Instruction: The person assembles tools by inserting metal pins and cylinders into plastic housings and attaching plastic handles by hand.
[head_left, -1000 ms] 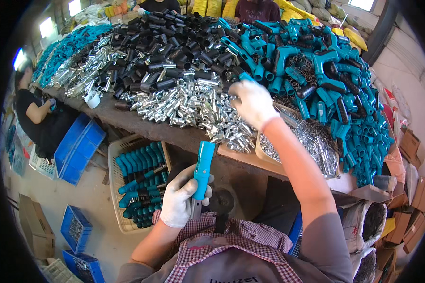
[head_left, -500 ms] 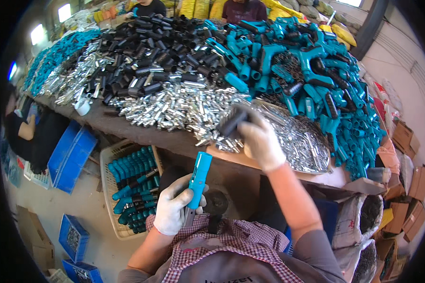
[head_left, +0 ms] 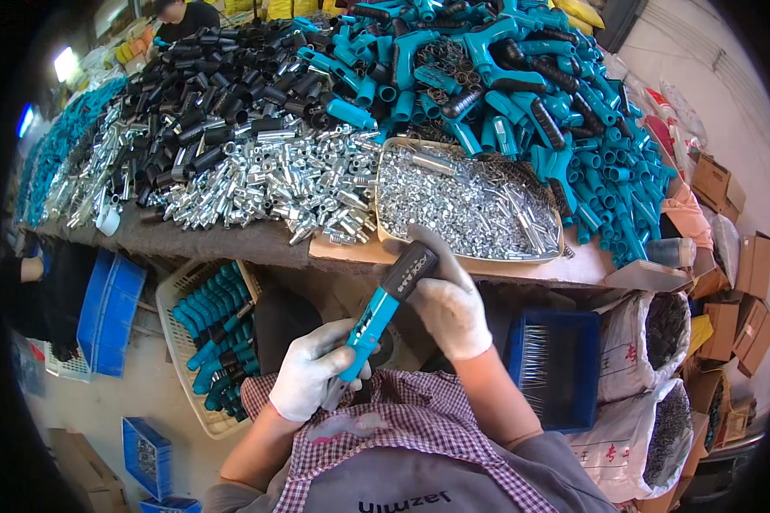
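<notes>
My left hand [head_left: 310, 377], in a white glove, grips the lower end of a blue plastic handle [head_left: 370, 323] held slantwise over my lap. At the upper end of that handle sits a black rubber sleeve [head_left: 408, 268], and my gloved right hand [head_left: 450, 301] is closed around it. Both hands are below the table's front edge [head_left: 257, 248]. A shallow tray [head_left: 556, 248] of small silver metal parts lies on the table just above my right hand.
The table carries heaps of silver fittings [head_left: 274, 184], black sleeves [head_left: 205, 94] and blue handles [head_left: 530, 85]. A beige basket [head_left: 180, 346] of finished blue handles stands at lower left, with blue crates [head_left: 107, 312] beside it. Another blue crate [head_left: 560, 368] and sacks [head_left: 650, 342] stand at right. A person [head_left: 184, 13] works at the far side.
My right hand came back from the table with a black sleeve and brought it onto the top of the blue handle. My left hand stayed on the handle and tilted it.
</notes>
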The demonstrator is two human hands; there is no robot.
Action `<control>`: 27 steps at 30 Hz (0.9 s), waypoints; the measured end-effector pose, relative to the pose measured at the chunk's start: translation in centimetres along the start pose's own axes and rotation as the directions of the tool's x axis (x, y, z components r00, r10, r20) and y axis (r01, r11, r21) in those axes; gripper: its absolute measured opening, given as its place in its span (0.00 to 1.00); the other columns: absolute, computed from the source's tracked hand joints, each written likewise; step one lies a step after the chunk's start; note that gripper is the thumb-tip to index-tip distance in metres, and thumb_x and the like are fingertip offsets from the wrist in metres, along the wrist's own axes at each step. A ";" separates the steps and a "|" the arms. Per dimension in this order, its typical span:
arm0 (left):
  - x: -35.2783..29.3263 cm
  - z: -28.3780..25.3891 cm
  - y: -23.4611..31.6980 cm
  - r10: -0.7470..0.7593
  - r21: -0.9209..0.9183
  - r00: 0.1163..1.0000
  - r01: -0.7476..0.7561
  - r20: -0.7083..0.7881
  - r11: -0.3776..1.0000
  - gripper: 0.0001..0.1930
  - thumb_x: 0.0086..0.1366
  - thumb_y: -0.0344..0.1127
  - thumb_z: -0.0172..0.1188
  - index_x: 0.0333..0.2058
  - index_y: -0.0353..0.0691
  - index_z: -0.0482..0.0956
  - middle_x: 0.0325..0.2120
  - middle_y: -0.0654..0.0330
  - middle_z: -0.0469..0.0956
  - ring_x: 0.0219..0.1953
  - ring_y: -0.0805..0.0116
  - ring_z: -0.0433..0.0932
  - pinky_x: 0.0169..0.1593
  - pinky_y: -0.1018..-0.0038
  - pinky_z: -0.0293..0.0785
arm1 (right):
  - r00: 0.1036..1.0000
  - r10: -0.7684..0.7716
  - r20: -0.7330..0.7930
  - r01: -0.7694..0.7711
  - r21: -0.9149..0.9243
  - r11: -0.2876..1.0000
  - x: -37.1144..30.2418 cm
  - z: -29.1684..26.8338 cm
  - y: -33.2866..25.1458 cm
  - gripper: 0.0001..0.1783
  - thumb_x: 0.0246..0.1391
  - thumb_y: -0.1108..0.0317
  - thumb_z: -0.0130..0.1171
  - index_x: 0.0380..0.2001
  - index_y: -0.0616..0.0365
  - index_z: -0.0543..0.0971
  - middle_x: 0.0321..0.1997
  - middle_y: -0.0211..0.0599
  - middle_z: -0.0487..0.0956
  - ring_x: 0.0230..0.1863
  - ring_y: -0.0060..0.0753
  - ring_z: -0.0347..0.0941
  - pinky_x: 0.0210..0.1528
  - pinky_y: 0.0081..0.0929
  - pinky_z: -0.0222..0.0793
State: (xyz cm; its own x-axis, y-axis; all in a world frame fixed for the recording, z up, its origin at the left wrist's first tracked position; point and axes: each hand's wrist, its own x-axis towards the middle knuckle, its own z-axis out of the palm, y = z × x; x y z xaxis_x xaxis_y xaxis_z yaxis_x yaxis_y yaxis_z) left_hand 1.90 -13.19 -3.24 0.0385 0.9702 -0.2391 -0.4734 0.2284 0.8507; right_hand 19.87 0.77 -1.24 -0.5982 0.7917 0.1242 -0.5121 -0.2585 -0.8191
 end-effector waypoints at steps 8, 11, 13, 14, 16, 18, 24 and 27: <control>-0.1 1.6 1.3 0.120 0.135 0.987 -0.105 -0.109 0.985 0.45 0.59 0.57 0.68 0.60 0.23 0.65 0.41 0.50 0.78 0.32 0.69 0.80 0.32 0.75 0.79 | 0.966 -0.237 -0.099 0.205 -0.261 0.943 -0.5 -2.2 -1.0 0.40 0.55 0.69 0.63 0.70 0.57 0.62 0.64 0.51 0.72 0.60 0.42 0.73 0.66 0.37 0.61; 0.6 1.8 1.2 0.162 0.150 0.976 -0.141 -0.143 0.979 0.48 0.57 0.62 0.68 0.60 0.23 0.65 0.39 0.53 0.77 0.30 0.71 0.79 0.30 0.77 0.78 | 0.980 -0.182 0.084 0.185 -0.729 0.659 -1.2 -1.6 -3.7 0.27 0.54 0.72 0.61 0.59 0.62 0.76 0.54 0.43 0.80 0.56 0.32 0.75 0.61 0.28 0.66; 0.9 1.3 0.9 0.122 0.155 0.992 -0.118 -0.016 0.981 0.38 0.63 0.50 0.65 0.58 0.21 0.67 0.39 0.51 0.78 0.31 0.68 0.80 0.32 0.76 0.78 | 0.969 -0.238 0.063 0.205 -0.744 0.636 -1.4 -1.0 -3.8 0.24 0.54 0.73 0.61 0.56 0.63 0.77 0.50 0.41 0.81 0.52 0.30 0.76 0.59 0.27 0.68; 0.9 1.8 0.7 0.093 0.163 0.996 -0.090 -0.011 0.983 0.39 0.62 0.51 0.66 0.58 0.21 0.67 0.39 0.51 0.79 0.31 0.69 0.80 0.32 0.76 0.79 | 0.965 -0.259 -0.043 0.149 -0.723 0.675 -1.4 -0.5 -3.9 0.22 0.54 0.73 0.61 0.54 0.63 0.78 0.47 0.41 0.81 0.51 0.30 0.76 0.57 0.27 0.69; 0.8 2.4 0.5 0.039 0.179 0.999 -0.042 0.020 0.983 0.40 0.61 0.52 0.67 0.58 0.21 0.67 0.40 0.50 0.79 0.31 0.69 0.80 0.32 0.76 0.79 | 0.951 -0.276 -0.136 0.115 -0.674 0.729 -1.2 -0.6 -3.6 0.19 0.55 0.74 0.61 0.51 0.63 0.79 0.44 0.38 0.81 0.46 0.28 0.76 0.53 0.26 0.71; 0.8 2.7 0.3 -0.030 0.163 0.999 0.025 0.031 0.986 0.41 0.61 0.54 0.67 0.58 0.21 0.67 0.39 0.50 0.79 0.31 0.70 0.80 0.32 0.77 0.80 | 0.940 -0.341 0.003 0.235 -0.731 0.641 -1.0 -1.4 -2.4 0.20 0.57 0.72 0.58 0.53 0.62 0.78 0.47 0.44 0.81 0.48 0.38 0.78 0.53 0.30 0.72; 1.8 1.4 -0.8 -0.013 0.004 0.992 0.013 0.122 1.000 0.49 0.58 0.66 0.65 0.59 0.23 0.66 0.32 0.54 0.78 0.28 0.72 0.78 0.28 0.79 0.76 | 0.919 -0.322 0.226 0.380 -0.723 0.577 -2.4 -0.4 0.0 0.26 0.57 0.74 0.54 0.61 0.61 0.72 0.59 0.52 0.74 0.60 0.54 0.72 0.63 0.39 0.66; 1.8 4.6 0.7 0.145 0.250 0.989 -0.136 -0.018 0.959 0.54 0.54 0.72 0.63 0.62 0.26 0.66 0.28 0.58 0.78 0.24 0.75 0.76 0.26 0.80 0.73 | 0.894 -0.323 0.311 0.437 -0.766 0.471 -2.8 -1.0 -0.8 0.26 0.56 0.74 0.56 0.59 0.60 0.73 0.60 0.51 0.75 0.59 0.53 0.72 0.62 0.39 0.67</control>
State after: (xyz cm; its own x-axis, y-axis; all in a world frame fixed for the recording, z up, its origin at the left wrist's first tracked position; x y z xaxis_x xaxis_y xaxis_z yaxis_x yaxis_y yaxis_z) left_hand 5.67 -10.88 -0.90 -0.0460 0.9915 -0.1219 -0.2388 0.1075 0.9651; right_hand 22.54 -0.68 -1.47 -0.5615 0.6186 0.5496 -0.0303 0.6484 -0.7607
